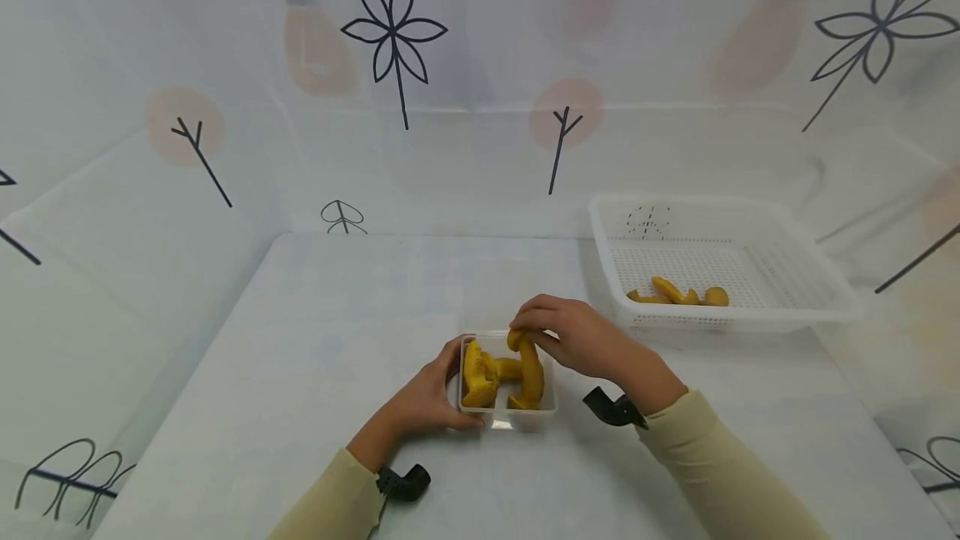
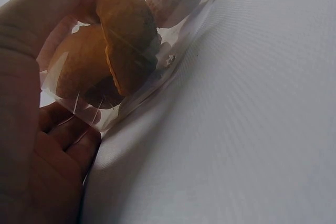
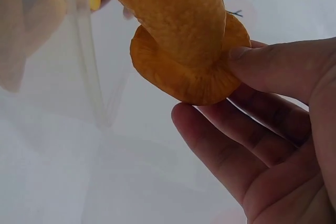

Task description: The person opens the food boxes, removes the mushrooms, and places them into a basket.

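A small clear plastic box [image 1: 507,413] stands on the table, and my left hand [image 1: 429,397] grips it from the left, thumb at the near side. Inside lie yellow mushrooms [image 1: 478,373], which show through the clear wall in the left wrist view. My right hand [image 1: 577,340] pinches another yellow mushroom [image 1: 532,373] by its cap, thumb on one side and fingers under the other, as the right wrist view shows. That mushroom's stem points down into the box, near the right wall [image 3: 84,51].
At the back right stands a white perforated basket [image 1: 780,273] with several yellow mushrooms [image 1: 675,293] near its front wall. The white table [image 1: 315,340] meets a patterned cloth backdrop [image 1: 465,157] at its far edge. A black strap [image 1: 615,408] hangs at the right wrist.
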Tool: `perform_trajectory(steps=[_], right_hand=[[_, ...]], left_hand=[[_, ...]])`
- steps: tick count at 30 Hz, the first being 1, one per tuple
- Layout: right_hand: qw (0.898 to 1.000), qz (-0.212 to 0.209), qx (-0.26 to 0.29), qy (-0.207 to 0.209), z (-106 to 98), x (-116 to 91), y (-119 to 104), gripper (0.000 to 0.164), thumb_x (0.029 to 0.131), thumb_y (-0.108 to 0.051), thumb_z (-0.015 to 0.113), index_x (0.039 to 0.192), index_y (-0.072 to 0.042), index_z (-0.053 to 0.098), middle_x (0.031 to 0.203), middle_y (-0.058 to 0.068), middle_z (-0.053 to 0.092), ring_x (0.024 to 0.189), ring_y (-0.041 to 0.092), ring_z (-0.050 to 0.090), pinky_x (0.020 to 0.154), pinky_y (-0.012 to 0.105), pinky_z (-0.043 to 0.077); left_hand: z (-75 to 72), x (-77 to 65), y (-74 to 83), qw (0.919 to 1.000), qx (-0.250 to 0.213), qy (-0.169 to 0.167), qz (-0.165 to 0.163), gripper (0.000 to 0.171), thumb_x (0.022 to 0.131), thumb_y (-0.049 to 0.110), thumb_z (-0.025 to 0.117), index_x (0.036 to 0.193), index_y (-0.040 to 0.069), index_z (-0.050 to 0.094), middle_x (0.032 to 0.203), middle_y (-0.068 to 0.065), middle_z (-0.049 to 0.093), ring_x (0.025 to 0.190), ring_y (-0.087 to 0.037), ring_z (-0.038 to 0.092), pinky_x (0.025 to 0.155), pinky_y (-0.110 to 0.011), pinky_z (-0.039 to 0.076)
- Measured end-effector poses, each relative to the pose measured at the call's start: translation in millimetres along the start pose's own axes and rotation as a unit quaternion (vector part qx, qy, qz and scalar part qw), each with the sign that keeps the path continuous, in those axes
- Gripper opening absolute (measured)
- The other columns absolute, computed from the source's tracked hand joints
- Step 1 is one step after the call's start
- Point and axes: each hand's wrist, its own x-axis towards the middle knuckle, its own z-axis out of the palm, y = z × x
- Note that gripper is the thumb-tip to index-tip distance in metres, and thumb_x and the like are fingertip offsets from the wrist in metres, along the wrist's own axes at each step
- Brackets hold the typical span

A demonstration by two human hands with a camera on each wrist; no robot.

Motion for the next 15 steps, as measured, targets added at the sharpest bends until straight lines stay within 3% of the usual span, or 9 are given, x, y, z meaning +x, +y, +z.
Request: perform_trajectory(steps=[15], right_hand=[[0.998,0.037,-0.024,0.051,-23.8,-7.0,7.4,0.021,0.091,-0.010,0.067,0.111,-0.016,0.070,0.110,-0.006,0.066,0.096,0.010,0.064,0.080,0.029,0.058]], left_hand=[[-0.4,-0.4,1.4,1.0000,-0.001,0.001,0.006,0.116,0.064,0.041,0.089,0.153,0.024,0.016,0.155,0.010,0.031,0.145,-0.010,0.030,0.119,-0.041,0.028]])
